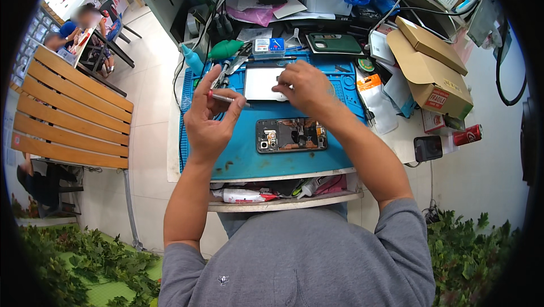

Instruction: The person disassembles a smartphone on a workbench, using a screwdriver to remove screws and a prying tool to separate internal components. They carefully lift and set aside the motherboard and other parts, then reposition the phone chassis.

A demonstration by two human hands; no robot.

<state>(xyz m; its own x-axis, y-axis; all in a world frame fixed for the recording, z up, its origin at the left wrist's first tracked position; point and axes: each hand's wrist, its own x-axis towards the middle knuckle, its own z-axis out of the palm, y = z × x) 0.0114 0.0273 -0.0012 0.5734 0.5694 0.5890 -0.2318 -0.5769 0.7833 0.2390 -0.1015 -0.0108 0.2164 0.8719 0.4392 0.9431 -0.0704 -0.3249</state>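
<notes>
In my left hand a slim screwdriver with a reddish end lies between thumb and fingers, its tip pointing right. My right hand is closed in a pinch above the right side of a white rectangular pad; whatever its fingertips hold, if anything, is too small to make out. Below both hands, an opened smartphone lies sideways on the blue work mat, its inner parts and camera lenses bare. Neither hand touches the phone.
Behind the pad stand a blue-and-white box, a green air blower, a light-blue bottle and a dark green phone case. Cardboard boxes and a red can crowd the right. An open drawer sits under the front edge.
</notes>
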